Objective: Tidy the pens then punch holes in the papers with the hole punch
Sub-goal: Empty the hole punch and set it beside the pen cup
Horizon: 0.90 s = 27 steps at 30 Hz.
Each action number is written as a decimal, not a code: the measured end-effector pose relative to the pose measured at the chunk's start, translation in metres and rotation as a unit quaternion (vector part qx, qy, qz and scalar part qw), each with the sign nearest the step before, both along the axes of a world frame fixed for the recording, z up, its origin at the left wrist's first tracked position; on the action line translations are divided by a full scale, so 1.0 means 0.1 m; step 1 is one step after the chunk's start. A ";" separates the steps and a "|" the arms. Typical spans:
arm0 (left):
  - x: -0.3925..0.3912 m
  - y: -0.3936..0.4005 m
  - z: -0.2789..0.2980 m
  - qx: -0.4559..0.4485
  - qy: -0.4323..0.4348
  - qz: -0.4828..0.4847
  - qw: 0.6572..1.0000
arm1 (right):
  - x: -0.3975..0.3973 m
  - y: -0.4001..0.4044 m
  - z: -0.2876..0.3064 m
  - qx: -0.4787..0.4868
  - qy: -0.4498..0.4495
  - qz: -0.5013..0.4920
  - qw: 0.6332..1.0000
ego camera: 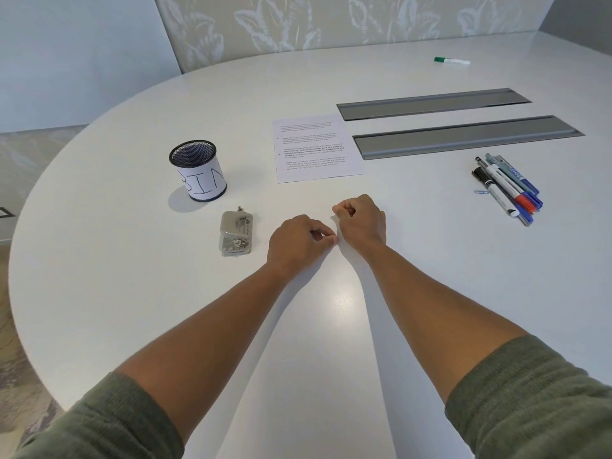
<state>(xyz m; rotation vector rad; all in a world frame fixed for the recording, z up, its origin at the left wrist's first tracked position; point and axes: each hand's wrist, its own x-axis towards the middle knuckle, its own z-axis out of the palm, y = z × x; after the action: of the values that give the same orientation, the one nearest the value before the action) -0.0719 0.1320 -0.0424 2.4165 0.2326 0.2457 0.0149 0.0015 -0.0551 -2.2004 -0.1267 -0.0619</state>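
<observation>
Here, left hand (298,241) and right hand (361,220) loosely curled, empty, hole punch (236,234) just left, pens (506,190) far right.

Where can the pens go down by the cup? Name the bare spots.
Bare tabletop lies between the black mesh cup labelled BIN and the printed paper sheet, and left of the cup. It is crowded between the metal hole punch and the curled hands.

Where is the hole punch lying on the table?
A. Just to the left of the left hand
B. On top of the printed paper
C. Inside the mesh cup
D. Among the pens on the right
A: the hole punch lies flat on the table immediately left of the left hand, in front of the mesh cup.
</observation>
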 end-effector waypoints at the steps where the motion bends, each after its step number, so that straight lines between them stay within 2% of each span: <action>1: 0.01 -0.01 0.01 0.004 0.005 -0.001 1.000 | 0.00 0.00 0.00 0.000 0.001 0.000 1.000; 11: 0.11 -0.12 0.09 0.075 0.076 0.009 0.994 | -0.02 -0.01 0.01 -0.009 -0.013 0.005 1.000; 19: 0.13 -0.17 0.04 0.143 0.079 -0.007 0.987 | -0.01 0.00 0.01 -0.007 -0.013 0.006 1.000; 27: 0.22 -0.10 0.09 0.149 0.100 -0.008 0.984 | -0.05 -0.01 0.07 0.077 -0.014 -0.002 0.997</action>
<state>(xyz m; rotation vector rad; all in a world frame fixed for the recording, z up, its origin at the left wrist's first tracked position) -0.0499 0.1215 -0.0330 2.7415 0.2824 0.0302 0.0096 0.0008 -0.0484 -2.0456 -0.1278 -0.1017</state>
